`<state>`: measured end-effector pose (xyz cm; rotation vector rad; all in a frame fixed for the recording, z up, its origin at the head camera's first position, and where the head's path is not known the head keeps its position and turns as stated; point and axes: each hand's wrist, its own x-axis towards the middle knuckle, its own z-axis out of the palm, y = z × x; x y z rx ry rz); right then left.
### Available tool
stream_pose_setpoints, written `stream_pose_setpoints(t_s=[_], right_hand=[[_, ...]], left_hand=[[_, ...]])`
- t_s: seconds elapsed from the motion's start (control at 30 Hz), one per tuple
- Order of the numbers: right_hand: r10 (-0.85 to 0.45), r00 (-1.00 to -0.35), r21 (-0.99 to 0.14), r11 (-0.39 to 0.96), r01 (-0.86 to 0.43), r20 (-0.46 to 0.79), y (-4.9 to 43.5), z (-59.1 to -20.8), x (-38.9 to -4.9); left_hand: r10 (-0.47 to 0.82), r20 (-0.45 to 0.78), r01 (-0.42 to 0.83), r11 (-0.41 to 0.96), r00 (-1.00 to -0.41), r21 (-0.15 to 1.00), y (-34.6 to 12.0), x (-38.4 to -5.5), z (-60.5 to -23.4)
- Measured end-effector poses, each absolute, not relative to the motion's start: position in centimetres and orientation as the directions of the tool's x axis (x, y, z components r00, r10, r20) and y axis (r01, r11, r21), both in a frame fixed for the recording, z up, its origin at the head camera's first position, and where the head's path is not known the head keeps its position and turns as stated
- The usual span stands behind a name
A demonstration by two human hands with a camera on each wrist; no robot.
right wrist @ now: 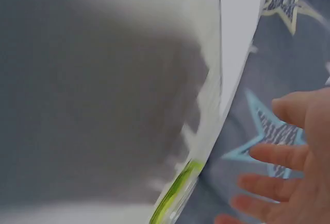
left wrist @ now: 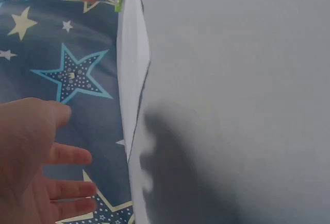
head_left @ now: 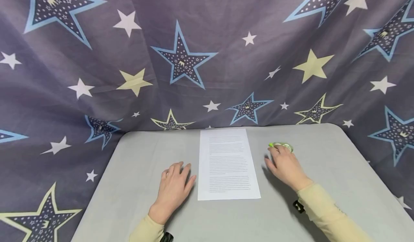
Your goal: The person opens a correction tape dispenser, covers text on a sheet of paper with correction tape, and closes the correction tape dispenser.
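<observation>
— Star-printed cloth [head_left: 194, 55] hangs behind the grey table [head_left: 339, 170], and a printed sheet of paper [head_left: 226, 163] lies flat between the two hands. Where is the green thing?

— The green-and-clear tape dispenser [head_left: 281, 146] sits just past the fingertips of the right hand [head_left: 286, 166], touching or nearly so. Those fingers are extended and loose, closed round nothing; the head view does not settle whether they rest on it.

— And the other hand?

— The left hand [head_left: 174, 188] lies palm down, fingers relaxed and spread, its fingertips just beside the sheet's left edge.

— What would make the pickup go well?

— Probably bringing thumb and fingers round the dispenser's flat sides rather than pushing from behind, since it looks light and would slide away. The left fingers could press the sheet's near edge to keep it from shifting.

— Do the wrist views add anything?

— The right wrist view shows the dispenser [right wrist: 175, 193] edge-on as a blurred green strip beside open fingers [right wrist: 273, 154], a gap visible there. The left wrist view shows the left hand [left wrist: 31, 167] lifted clear of the table, fingers open, which the head view hides.
</observation>
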<state>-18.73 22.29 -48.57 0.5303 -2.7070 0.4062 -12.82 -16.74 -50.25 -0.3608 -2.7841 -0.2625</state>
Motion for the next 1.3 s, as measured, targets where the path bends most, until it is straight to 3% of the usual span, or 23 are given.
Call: stream_pose_setpoints(t_s=[0.47, 0.9, 1.3], right_hand=[[-0.293, -0.911, -0.206, 0.910, -0.358, 0.291, 26.5, -49.6, -23.5], [-0.288, -0.948, -0.213, 0.926, -0.311, 0.136, 27.0, -50.1, -24.7], [-0.319, -0.926, -0.219, 0.907, -0.360, 0.203, 27.2, -50.5, -24.8]], left_hand=[[0.277, 0.371, 0.334, 0.938, -0.886, 0.097, -17.0, -12.5, -50.0], [0.277, 0.281, 0.316, 0.944, -0.919, 0.100, -17.2, -12.3, -50.5], [0.279, 0.288, 0.317, 0.944, -0.916, 0.095, -17.2, -12.3, -50.4]])
